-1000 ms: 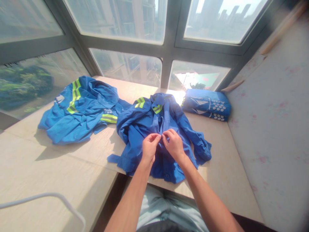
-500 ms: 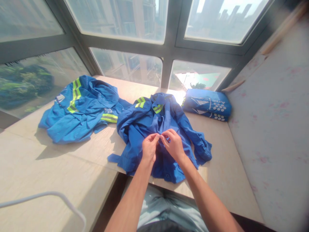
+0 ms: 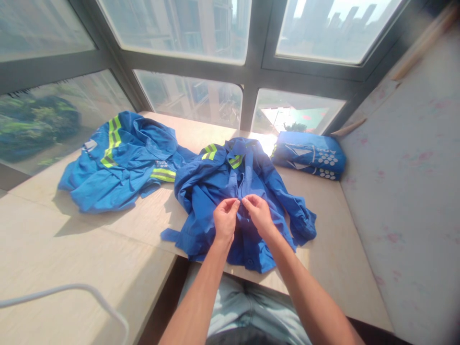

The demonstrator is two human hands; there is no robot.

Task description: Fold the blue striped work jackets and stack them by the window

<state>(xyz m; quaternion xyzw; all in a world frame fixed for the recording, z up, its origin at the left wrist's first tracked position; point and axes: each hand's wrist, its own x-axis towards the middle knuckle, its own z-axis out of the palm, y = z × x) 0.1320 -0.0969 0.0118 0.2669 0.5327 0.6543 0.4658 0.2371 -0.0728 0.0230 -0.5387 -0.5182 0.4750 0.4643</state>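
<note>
A blue work jacket [image 3: 201,191] with yellow-green reflective strips lies front up on the pale surface before me, collar toward the window. Over its front placket, my left hand [image 3: 226,218] pinches the cloth edge between thumb and forefinger. Close on its right, my right hand [image 3: 258,213] also has thumb and fingertips pinched on the placket. A small gap separates the two pinches. Whether a button is between the fingertips is too small to tell. The jacket's right-side sleeve [image 3: 302,220] stretches out toward the right.
A second blue jacket [image 3: 132,158] lies crumpled at the left, touching the first. A folded blue bundle [image 3: 309,154] with white print sits at the back right by the wall [image 3: 406,191]. A white cable [image 3: 82,287] crosses the surface [image 3: 89,254] at lower left.
The fingertips of my two hands have moved slightly apart, and the fingers of my right hand have closed up more. The garments lie as before.
</note>
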